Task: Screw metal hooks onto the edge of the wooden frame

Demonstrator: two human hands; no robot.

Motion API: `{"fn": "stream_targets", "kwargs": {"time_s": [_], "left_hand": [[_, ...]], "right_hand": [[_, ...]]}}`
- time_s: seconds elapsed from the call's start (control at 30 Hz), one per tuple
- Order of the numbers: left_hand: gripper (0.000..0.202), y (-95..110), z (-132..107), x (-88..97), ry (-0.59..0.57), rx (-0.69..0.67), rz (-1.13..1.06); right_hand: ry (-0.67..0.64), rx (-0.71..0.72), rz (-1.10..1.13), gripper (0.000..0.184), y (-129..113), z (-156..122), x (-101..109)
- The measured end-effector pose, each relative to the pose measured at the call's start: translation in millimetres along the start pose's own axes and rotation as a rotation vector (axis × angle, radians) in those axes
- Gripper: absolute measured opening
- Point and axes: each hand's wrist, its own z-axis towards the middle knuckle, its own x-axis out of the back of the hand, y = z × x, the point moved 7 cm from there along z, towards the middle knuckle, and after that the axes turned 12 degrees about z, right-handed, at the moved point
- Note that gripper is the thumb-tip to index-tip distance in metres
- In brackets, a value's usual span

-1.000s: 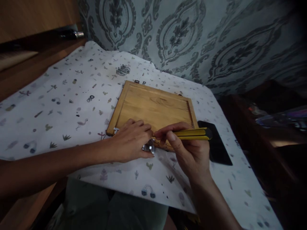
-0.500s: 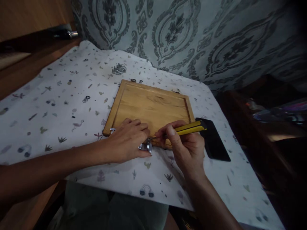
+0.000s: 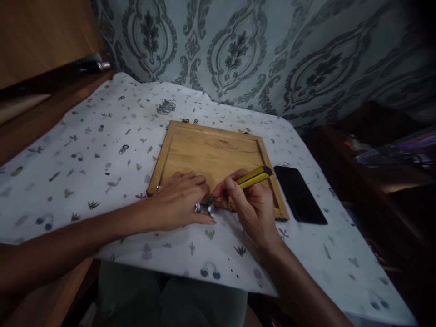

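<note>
A shallow wooden panel (image 3: pixel 218 152) with a raised rim lies on the patterned cloth. At its near edge my left hand (image 3: pixel 180 200) rests with the fingers on the wood and the thumb below, closed around a small shiny metal hinge (image 3: pixel 210 210). My right hand (image 3: pixel 254 204) grips a yellow-and-black utility knife (image 3: pixel 254 177) like a pen. Its tip points down-left at the hinge, beside my left fingertips; the exact contact is too small to make out. Another metal fitting (image 3: pixel 159 187) shows at the panel's near left corner, partly behind my left hand.
A black phone (image 3: pixel 299 195) lies right of the panel. Beyond the panel, a small dark heap of metal pieces (image 3: pixel 166 106) sits on the cloth (image 3: pixel 129 118). Patterned wallpaper (image 3: pixel 235 50) rises behind the table, and a wooden shelf (image 3: pixel 78 95) stands at left.
The knife's handle has tilted up and rolled in my right hand, which has shifted slightly left. My left hand stays on the hinge, and the view has shifted a little.
</note>
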Motion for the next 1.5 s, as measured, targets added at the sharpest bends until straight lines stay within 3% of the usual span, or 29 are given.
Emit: {"fn": "stream_targets", "kwargs": {"time_s": [0.07, 0.13, 0.23, 0.33, 0.63, 0.8, 0.93, 1.03, 1.17, 1.5], "left_hand": [[0.043, -1.4, -0.3, 19.4, 0.066, 0.022, -0.081], [0.043, 1.2, -1.7, 49.1, 0.224, 0.025, -0.149], [0.04, 17.6, -2.3, 87.2, 0.399, -0.062, -0.169], [0.021, 36.2, 4.4, 102.4, 0.442, -0.159, -0.147], [0.011, 42.5, 22.9, 94.6, 0.426, -0.168, -0.126], [0.013, 43.2, 21.5, 97.2, 0.382, -0.15, -0.113], [0.009, 41.0, 20.6, 99.1, 0.406, -0.14, -0.114], [0.007, 38.9, 21.5, 98.7, 0.418, -0.134, -0.109], [0.006, 36.8, 21.4, 99.8, 0.445, -0.136, -0.096], [0.004, 33.4, 21.5, 101.2, 0.463, -0.119, -0.12]], "right_hand": [[-0.008, 0.015, 0.008, 0.031, 0.0, 0.4, -1.0], [-0.009, 0.046, 0.007, 0.028, -0.6, 0.6, -0.7], [-0.01, 0.087, 0.019, 0.027, 0.5, 0.5, 0.7], [-0.011, 0.096, 0.04, 0.029, 4.3, 0.1, 1.3], [-0.017, 0.086, 0.077, 0.037, 7.1, 3.2, 0.4], [-0.168, 0.052, -0.055, 0.021, 2.8, 1.0, 11.5], [-0.239, 0.009, -0.269, 0.046, 7.7, -11.6, 27.8], [-0.267, 0.0, -0.257, 0.066, 15.9, -21.6, 29.6], [-0.302, 0.081, -0.219, 0.071, 21.8, -27.0, 21.1], [-0.346, 0.119, -0.274, 0.074, 27.8, -29.9, 16.1]]}}
